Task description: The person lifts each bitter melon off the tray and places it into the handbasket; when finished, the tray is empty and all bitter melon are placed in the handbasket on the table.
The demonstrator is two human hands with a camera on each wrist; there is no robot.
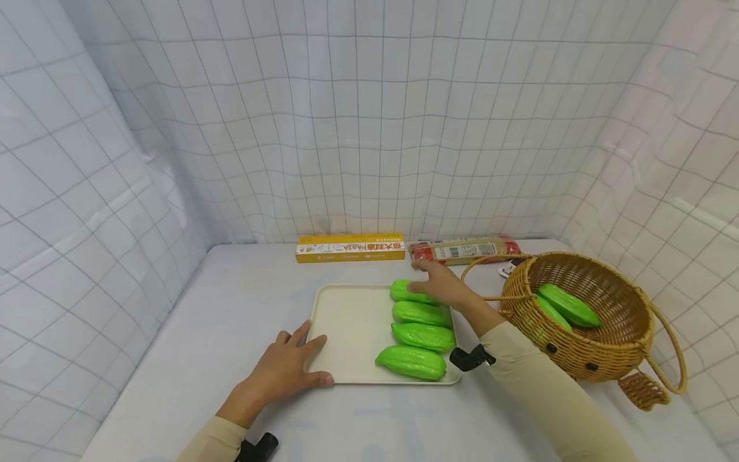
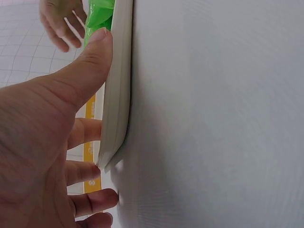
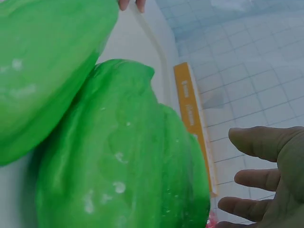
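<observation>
A cream tray [image 1: 352, 333] lies on the table, with several green, ridged bitter melons [image 1: 411, 362] in a column along its right side. My left hand [image 1: 287, 367] rests at the tray's near left corner, fingers spread; in the left wrist view its thumb [image 2: 92, 59] lies along the rim and fingertips touch the edge. My right hand [image 1: 441, 284] is over the farthest bitter melon [image 1: 402, 290], partly hiding it. In the right wrist view the right hand's fingers [image 3: 256, 179] are extended with nothing between them, beside the green melons [image 3: 109, 156].
A brown wicker basket [image 1: 522, 282] with looped handles stands at the right, more green melons [image 1: 568, 305] inside. Behind the tray lie a yellow pasta box [image 1: 349, 248] and a red-ended clear packet [image 1: 464, 250]. Grid-patterned white cloth [image 1: 369, 128] hangs around the table.
</observation>
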